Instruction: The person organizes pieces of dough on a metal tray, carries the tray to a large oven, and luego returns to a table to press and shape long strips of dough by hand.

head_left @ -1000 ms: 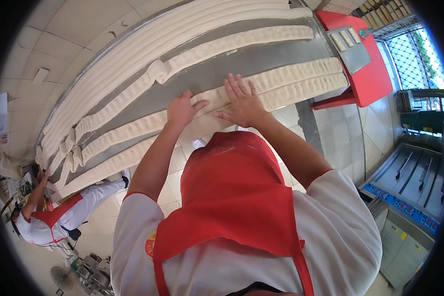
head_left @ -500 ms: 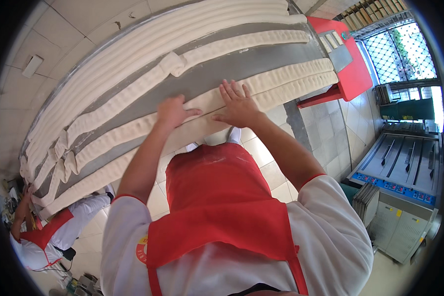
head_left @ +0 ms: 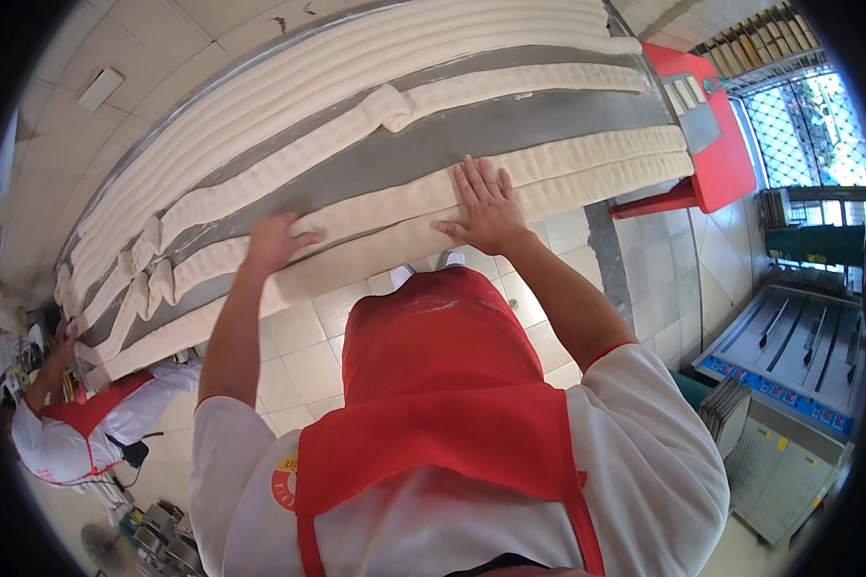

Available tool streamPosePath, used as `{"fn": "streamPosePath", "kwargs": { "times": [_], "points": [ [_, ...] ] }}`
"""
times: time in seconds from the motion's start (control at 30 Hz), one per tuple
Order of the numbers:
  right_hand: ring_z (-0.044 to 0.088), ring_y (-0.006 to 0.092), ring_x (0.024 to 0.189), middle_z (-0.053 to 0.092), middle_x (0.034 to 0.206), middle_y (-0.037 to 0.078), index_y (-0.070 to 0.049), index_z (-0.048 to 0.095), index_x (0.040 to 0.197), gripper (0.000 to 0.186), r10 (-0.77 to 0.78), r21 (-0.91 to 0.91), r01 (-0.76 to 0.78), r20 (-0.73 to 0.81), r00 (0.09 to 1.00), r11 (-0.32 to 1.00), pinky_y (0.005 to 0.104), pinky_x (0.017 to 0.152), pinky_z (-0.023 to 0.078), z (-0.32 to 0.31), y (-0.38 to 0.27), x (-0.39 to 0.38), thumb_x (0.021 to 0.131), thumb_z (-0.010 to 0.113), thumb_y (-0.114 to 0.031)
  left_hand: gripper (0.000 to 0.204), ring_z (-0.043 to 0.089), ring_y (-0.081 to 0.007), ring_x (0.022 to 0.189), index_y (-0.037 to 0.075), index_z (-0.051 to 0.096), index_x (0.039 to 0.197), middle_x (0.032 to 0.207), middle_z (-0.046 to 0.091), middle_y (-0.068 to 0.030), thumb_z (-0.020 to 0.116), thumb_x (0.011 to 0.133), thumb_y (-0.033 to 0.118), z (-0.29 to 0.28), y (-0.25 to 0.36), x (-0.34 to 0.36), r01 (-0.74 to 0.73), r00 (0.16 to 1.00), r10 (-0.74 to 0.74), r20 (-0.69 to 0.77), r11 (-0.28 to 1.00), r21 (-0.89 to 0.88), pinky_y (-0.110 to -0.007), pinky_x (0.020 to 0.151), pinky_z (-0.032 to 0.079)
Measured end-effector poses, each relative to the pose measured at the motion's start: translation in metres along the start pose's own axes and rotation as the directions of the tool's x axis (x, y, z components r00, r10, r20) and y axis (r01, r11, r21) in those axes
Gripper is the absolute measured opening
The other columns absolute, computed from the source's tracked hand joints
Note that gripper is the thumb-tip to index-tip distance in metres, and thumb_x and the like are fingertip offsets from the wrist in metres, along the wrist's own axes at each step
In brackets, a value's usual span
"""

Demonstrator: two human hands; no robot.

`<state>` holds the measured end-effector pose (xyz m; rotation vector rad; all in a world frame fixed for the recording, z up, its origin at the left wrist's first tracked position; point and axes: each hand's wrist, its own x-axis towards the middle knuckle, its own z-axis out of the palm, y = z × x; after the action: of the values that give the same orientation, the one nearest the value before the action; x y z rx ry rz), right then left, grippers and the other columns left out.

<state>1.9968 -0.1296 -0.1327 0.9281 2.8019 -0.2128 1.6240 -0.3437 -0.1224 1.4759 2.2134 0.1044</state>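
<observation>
Two long pale dough strips lie side by side along the near edge of the grey table [head_left: 356, 159]. My right hand [head_left: 486, 207] rests flat with fingers spread over the far dough strip [head_left: 587, 154], its thumb by the seam with the near dough strip [head_left: 404, 240]. Further left, my left hand [head_left: 277, 240] is on the same strips, slightly blurred, thumb stretched to the right and nothing held. Finger dents mark the far strip. Beyond a bare grey band runs another dough strip [head_left: 510, 82] with a folded overlap [head_left: 387, 108] in it.
Several smooth dough rolls [head_left: 356, 58] line the table's far side. At the left end a co-worker [head_left: 96, 423] in a red apron has a hand at the dough. A red stand [head_left: 717, 163] adjoins the right end; a metal machine [head_left: 789, 356] with blue controls stands at right.
My left hand has slid left along the dough strips, away from my right hand. My right hand stays flat on nearly the same part of the dough. The whole view has shifted slightly.
</observation>
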Motion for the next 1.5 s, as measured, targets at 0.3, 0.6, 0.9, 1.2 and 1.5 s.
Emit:
{"fn": "streamPosePath", "kwargs": {
  "times": [0.3,0.6,0.9,1.2,1.5],
  "points": [
    [0.004,0.0364,0.166,0.007,0.179,0.017,-0.003,0.012,0.171,0.114,-0.14,0.089,0.141,-0.025,0.99,0.986,0.0593,0.132,0.005,0.005,-0.017,0.011,0.096,0.043,-0.083,0.08,0.073,-0.0412,0.104,0.005,0.069,0.124,0.106,0.076,-0.0236,0.076,0.083,0.073,0.019,0.082,0.018,0.124,0.991,-0.125,-0.041,0.992,-0.023,-0.05,0.087,0.057],
    [0.006,0.0366,0.166,0.014,0.179,0.017,-0.001,0.02,0.169,0.107,-0.243,0.149,0.261,-0.132,0.961,0.954,0.0592,0.132,0.005,0.013,-0.053,0.015,0.098,0.048,-0.076,0.079,0.069,-0.0418,0.115,0.004,0.066,0.129,0.122,0.072,-0.0234,0.086,0.079,0.062,0.03,0.111,0.02,0.128,0.979,-0.142,-0.145,0.986,-0.107,-0.05,0.094,0.056],
    [0.05,0.032,0.132,0.055,0.139,0.009,-0.012,0.06,0.142,0.091,-0.275,0.282,0.338,-0.24,0.931,0.898,0.0513,0.112,0.039,-0.007,0.035,0.063,0.073,0.086,-0.066,0.078,0.068,-0.0408,0.115,0.003,0.065,0.126,0.123,0.07,-0.0199,0.087,0.079,0.061,0.042,0.123,0.034,0.148,0.98,-0.17,-0.108,0.972,-0.182,-0.049,0.098,0.055],
    [0.05,0.0315,0.128,0.055,0.133,0.009,-0.012,0.064,0.134,0.082,-0.424,0.298,0.47,-0.206,0.882,0.831,0.0488,0.108,0.041,0.007,0.015,0.082,0.076,0.082,-0.066,0.063,0.067,-0.0385,0.111,0.008,0.069,0.118,0.114,0.071,-0.0173,0.083,0.084,0.059,0.059,0.135,0.047,-0.099,0.958,0.038,-0.283,0.974,-0.206,-0.05,0.097,0.051],
    [0.017,0.0388,0.162,0.024,0.173,0.019,-0.001,0.029,0.165,0.101,-0.103,0.113,0.125,-0.186,0.977,0.986,0.0585,0.129,0.017,0.01,-0.057,0.014,0.098,0.055,-0.072,0.075,0.069,-0.0405,0.113,0.003,0.072,0.117,0.117,0.073,-0.0233,0.074,0.086,0.071,0.023,0.059,0.001,0.05,0.994,-0.047,-0.095,0.999,0.022,-0.049,0.097,0.054]
  ]
}}
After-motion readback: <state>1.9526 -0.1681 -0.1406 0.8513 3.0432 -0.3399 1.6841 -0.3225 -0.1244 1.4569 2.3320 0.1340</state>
